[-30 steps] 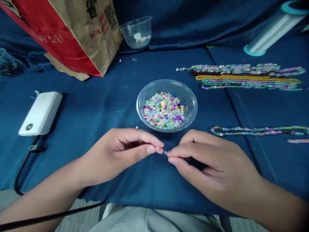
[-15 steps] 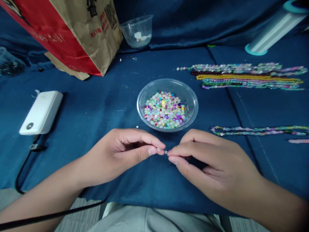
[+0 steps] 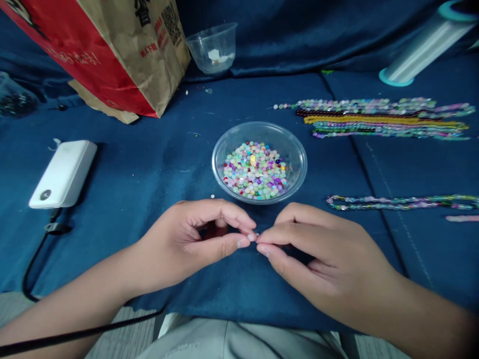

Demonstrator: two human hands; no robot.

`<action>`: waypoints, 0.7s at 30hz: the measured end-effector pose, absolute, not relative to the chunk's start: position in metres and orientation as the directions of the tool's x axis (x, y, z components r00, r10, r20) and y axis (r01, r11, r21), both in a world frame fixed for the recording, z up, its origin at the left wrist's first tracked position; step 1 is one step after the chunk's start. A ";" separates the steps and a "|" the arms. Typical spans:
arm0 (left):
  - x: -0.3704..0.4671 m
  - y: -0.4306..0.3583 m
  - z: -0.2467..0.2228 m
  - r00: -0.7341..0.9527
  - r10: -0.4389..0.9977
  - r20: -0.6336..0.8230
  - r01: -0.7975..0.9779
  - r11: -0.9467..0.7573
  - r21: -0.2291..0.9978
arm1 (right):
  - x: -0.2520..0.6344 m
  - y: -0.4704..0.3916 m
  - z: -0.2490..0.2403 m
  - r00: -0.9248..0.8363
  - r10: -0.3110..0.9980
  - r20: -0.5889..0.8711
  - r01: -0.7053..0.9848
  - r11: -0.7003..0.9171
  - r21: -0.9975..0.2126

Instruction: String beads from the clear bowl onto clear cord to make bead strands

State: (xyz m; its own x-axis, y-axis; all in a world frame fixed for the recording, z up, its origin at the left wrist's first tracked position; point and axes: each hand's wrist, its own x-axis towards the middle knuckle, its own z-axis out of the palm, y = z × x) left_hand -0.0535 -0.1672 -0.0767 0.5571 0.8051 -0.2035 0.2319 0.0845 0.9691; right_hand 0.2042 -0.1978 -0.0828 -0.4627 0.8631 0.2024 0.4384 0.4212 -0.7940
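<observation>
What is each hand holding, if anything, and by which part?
The left hand holds a small pale bead between thumb and fingertips; the exact spot is too small to tell. What the right hand pinches, if anything, cannot be told.

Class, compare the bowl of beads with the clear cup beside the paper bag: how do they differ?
The bowl holds many multicoloured beads; the cup holds a few whitish bits. The bowl sits nearer; the cup stands farther back. The bowl looks wider than the cup. Both are see-through and open-topped.

Tiny beads (image 3: 251,238) partly hidden; paper bag (image 3: 123,55) cropped at top.
</observation>
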 end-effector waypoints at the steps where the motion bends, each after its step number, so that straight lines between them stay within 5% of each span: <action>1: -0.054 -0.167 -0.076 0.554 0.807 -0.205 0.253 0.072 0.965 | 0.204 -0.198 -0.083 -0.467 0.861 0.201 0.436 0.422 -0.795; 15: -0.058 -0.157 -0.067 0.624 0.781 -0.037 0.182 -0.099 0.978 | 0.202 -0.201 -0.087 -0.478 0.852 0.214 0.386 0.422 -0.820; 21: -0.076 -0.155 -0.060 0.590 0.802 0.093 -0.130 -0.019 0.991 | 0.202 -0.201 -0.092 -0.509 0.844 0.171 0.393 0.404 -0.826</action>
State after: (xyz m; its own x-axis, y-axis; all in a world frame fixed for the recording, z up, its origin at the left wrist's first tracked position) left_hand -0.0757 -0.1552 -0.0598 0.5900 0.8020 0.0929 -0.1304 -0.0189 0.9913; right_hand 0.2018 -0.2010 -0.0922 -0.5086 0.8439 0.1707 0.3925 0.4036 -0.8264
